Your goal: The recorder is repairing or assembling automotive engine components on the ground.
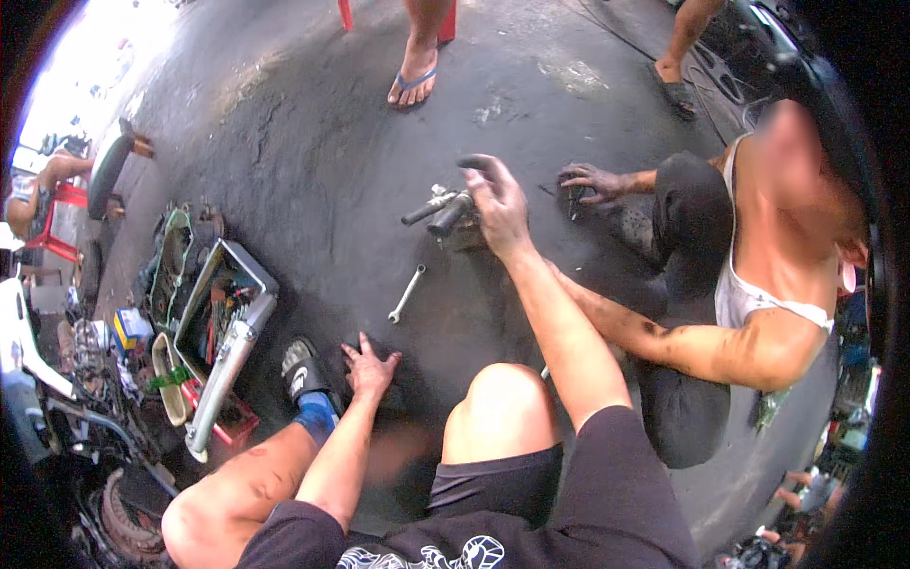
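Observation:
My left hand (372,368) is low beside my sandal, its fingers spread and nothing in them. My right hand (500,211) reaches forward over a greasy metal part with black hose-like tubes (444,214), which lies on the floor. Its blackened fingers are bent but apart, and I see nothing gripped in them. The hand partly covers the part's right side. Between my two hands a combination wrench (408,294) lies on the floor. A co-worker's hand (593,182) is low over the floor right of the part; their other arm (654,337) passes behind my right forearm.
On the left stands an open metal toolbox (271,284) full of tools, among loose machine parts and a small yellow-and-blue box (131,328). The co-worker (773,237) sits close at the right. A sandalled foot (413,78) is ahead, and a red chair (59,232) stands far left.

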